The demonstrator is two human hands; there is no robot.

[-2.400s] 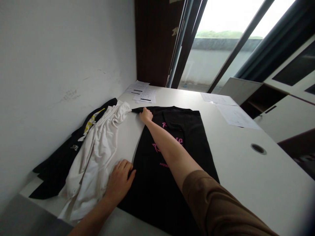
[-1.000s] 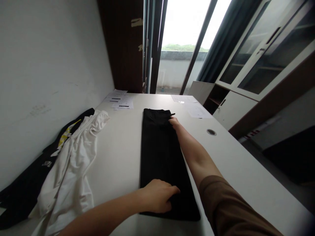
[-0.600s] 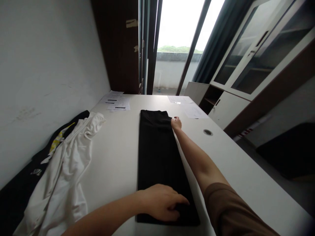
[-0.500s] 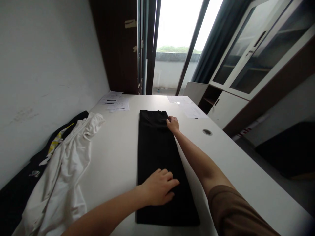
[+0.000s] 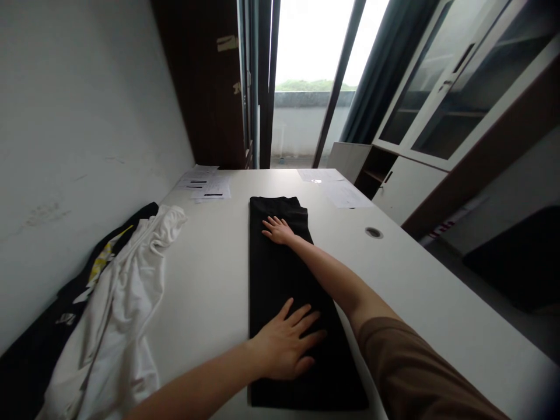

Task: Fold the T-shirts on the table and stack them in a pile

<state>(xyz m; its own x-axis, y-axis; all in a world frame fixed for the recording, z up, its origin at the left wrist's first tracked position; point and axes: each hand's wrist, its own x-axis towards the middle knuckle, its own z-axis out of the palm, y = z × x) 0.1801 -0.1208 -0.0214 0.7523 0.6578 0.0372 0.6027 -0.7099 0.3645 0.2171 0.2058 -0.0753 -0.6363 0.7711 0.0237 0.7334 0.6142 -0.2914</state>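
Note:
A black garment [image 5: 280,280], folded into a long strip, lies flat on the white table [image 5: 210,268]; its exact kind I cannot tell. Across its near part my left hand [image 5: 286,344] rests with the fingers spread wide. Farther up, close to the garment's far end, my right hand [image 5: 279,229] lies palm down with its fingers stretched apart. Neither hand grips the cloth. Slight creases show along the far right edge, beyond my right hand.
Along the left wall lie a crumpled white garment [image 5: 135,286] and a dark garment with yellow print [image 5: 105,256]. Papers [image 5: 205,185] sit at the far left, more papers [image 5: 345,192] at the far right. A round cable hole [image 5: 374,233] is at the right.
My right hand has let go of the garment's right edge and moved left onto its top, fingers now spread. My left hand's fingers have spread wider.

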